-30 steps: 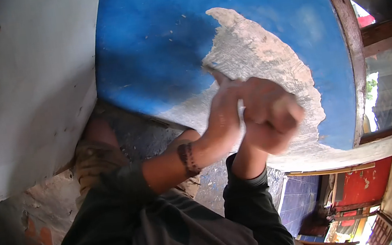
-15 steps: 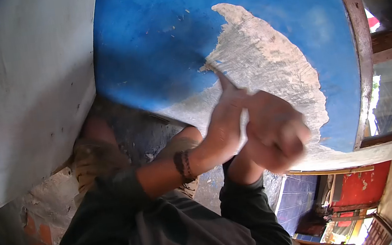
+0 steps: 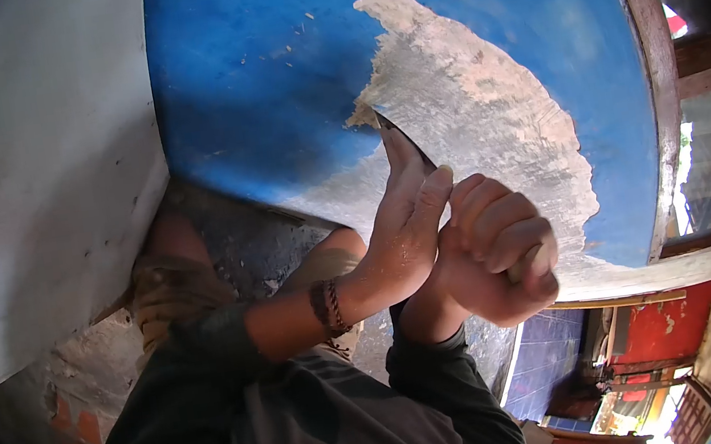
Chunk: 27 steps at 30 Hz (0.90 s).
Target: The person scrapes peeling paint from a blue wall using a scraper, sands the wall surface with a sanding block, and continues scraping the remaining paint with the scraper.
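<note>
A dark, pointed knife blade [image 3: 404, 139] reaches up and left, its tip at the ragged edge of the blue paint [image 3: 285, 96] on the wall. My right hand [image 3: 495, 244] is in a fist around the handle, most of which is hidden; a pale end shows by the thumb. Against the blade my left hand [image 3: 405, 224] presses with thumb and fingers, their tips close to the knife point. Around the tip the paint gives way to a large bare patch of grey plaster [image 3: 485, 115]. A braided bracelet [image 3: 331, 306] circles my left wrist.
A pale wall [image 3: 50, 154] meets the blue one in a corner at left. My knees [image 3: 333, 252] are bent below my arms. A wooden window frame [image 3: 659, 74] stands at right. Blue tiles [image 3: 542, 355] and a red panel [image 3: 666, 329] lie beyond, lower right.
Both hands and the knife have shifted slightly left, and the hands are less blurred. The view has also moved a little. The hold on the knife looks the same.
</note>
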Each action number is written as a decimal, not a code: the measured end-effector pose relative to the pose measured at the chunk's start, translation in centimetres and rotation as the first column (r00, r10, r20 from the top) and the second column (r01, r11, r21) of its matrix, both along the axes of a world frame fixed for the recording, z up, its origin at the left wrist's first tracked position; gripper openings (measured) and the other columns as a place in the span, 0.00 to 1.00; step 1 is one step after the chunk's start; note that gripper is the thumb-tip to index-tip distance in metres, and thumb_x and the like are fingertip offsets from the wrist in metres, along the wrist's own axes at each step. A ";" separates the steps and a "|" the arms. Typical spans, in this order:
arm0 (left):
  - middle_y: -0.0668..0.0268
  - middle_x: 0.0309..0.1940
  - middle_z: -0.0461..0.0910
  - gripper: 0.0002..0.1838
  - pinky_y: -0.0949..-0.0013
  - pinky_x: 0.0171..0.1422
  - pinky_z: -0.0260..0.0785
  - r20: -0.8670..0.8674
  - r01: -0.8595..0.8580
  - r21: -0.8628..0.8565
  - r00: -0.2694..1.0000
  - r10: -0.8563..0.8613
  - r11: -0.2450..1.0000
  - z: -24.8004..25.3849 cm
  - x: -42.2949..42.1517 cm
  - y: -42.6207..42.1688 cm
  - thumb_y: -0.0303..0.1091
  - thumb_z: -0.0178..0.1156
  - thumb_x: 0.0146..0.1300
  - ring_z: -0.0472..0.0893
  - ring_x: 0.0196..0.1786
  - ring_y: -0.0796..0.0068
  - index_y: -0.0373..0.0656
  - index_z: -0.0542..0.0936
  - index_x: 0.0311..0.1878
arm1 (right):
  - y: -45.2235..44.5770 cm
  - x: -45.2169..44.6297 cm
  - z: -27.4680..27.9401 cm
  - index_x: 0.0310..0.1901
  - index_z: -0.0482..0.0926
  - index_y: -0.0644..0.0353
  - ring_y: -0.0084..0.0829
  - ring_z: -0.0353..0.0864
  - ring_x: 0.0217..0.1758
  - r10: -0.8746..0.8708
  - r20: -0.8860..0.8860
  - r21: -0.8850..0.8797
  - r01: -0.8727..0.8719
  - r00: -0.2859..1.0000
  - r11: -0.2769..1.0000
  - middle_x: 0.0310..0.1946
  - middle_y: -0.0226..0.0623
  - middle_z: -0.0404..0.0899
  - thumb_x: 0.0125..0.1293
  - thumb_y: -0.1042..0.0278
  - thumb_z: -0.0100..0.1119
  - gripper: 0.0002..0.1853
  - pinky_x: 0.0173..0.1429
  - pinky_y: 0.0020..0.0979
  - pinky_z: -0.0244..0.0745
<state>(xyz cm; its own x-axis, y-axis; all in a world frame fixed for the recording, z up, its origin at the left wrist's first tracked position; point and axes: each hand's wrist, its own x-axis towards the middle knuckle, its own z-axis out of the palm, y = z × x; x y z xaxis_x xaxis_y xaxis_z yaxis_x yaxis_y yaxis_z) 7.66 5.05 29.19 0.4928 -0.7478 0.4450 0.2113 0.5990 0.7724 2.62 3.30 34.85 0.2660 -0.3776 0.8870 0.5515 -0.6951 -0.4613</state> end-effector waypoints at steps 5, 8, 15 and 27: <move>0.38 0.61 0.56 0.21 0.69 0.62 0.58 0.161 -0.124 0.051 0.980 0.115 0.991 -0.3 -0.6 -0.3 0.29 0.38 0.70 0.68 0.55 0.68 0.20 0.57 0.59 | 0.0 0.2 -0.1 0.16 0.63 0.60 0.28 0.58 0.16 0.026 0.026 0.041 -0.027 0.999 0.999 0.14 0.35 0.63 0.60 0.62 0.40 0.17 0.25 0.33 0.55; 0.48 0.58 0.63 0.24 0.72 0.54 0.62 -0.053 0.161 0.087 0.986 -0.157 0.983 -0.8 0.0 0.1 0.30 0.38 0.70 0.67 0.45 0.77 0.18 0.53 0.61 | 0.3 0.1 -0.1 0.16 0.66 0.63 0.30 0.62 0.15 -0.057 -0.049 0.108 0.062 0.997 0.992 0.13 0.38 0.66 0.57 0.67 0.43 0.15 0.24 0.34 0.58; 0.43 0.63 0.59 0.23 0.65 0.59 0.61 0.198 0.093 0.126 0.973 -0.116 0.988 -0.2 1.1 0.8 0.28 0.39 0.67 0.70 0.54 0.71 0.22 0.56 0.61 | 0.7 0.7 -0.3 0.17 0.63 0.60 0.26 0.56 0.16 -0.115 -0.139 -0.009 0.115 0.984 0.993 0.14 0.34 0.62 0.61 0.60 0.38 0.17 0.24 0.32 0.52; 0.62 0.35 0.67 0.12 0.72 0.51 0.61 -0.284 0.262 -0.020 0.924 -0.257 0.965 0.5 -0.1 0.7 0.32 0.39 0.71 0.66 0.39 0.76 0.30 0.66 0.43 | 0.3 -0.2 1.0 0.15 0.64 0.64 0.28 0.59 0.14 -0.126 -0.200 -0.156 0.096 0.972 0.983 0.13 0.38 0.64 0.54 0.68 0.41 0.13 0.21 0.34 0.55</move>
